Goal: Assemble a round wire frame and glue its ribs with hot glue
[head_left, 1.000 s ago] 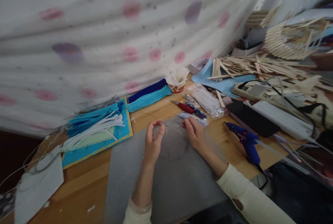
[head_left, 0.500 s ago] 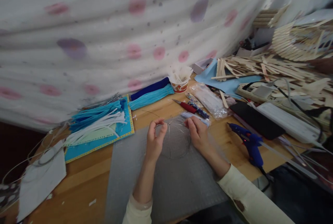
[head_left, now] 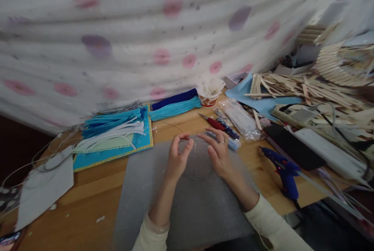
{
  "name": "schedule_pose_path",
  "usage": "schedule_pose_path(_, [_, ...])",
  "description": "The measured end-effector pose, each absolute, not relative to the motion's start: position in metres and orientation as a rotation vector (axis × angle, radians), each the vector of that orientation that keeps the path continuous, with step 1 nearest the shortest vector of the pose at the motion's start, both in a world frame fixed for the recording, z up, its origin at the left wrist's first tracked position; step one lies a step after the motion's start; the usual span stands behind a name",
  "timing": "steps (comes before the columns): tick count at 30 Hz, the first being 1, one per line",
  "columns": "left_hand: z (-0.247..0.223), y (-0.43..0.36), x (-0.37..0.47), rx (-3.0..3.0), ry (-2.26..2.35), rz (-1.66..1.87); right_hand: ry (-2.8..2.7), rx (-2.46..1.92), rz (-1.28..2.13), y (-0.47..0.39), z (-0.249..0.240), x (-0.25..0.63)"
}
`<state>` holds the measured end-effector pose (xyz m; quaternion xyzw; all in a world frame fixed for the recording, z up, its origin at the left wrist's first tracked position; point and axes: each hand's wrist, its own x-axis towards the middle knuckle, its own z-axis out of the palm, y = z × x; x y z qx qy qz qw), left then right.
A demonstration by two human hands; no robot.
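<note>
A thin wire frame, bent into a loose ring with strands crossing at its top, stands out faintly against the grey mat. My left hand pinches it near the crossing, thumb and index finger closing on the wire. My right hand, a ring on one finger, has its fingers stretched and apart. Its index fingertip reaches to the crossing point, perhaps touching it; the thumb is away from the wire. Blur hides how the strands join.
Right of the mat lie a blue glue gun, a black phone-like slab and a red-handled tool. Behind are a paper cup and wooden sticks. Pipe cleaners rest on a blue board at left.
My right hand has released its pinch on the wire, spread its fingers and brought the index finger toward the crossing. My left hand keeps its pinch. The view has shifted slightly.
</note>
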<state>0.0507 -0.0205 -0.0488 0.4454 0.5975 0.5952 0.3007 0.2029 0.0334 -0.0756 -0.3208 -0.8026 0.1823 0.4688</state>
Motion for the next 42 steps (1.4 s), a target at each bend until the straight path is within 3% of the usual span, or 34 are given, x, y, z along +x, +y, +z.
schedule_pose_path(42, [-0.0482, -0.02, 0.0549, 1.123, 1.539, 1.669, -2.088, -0.715, 0.339, 0.0287, -0.0717, 0.2055])
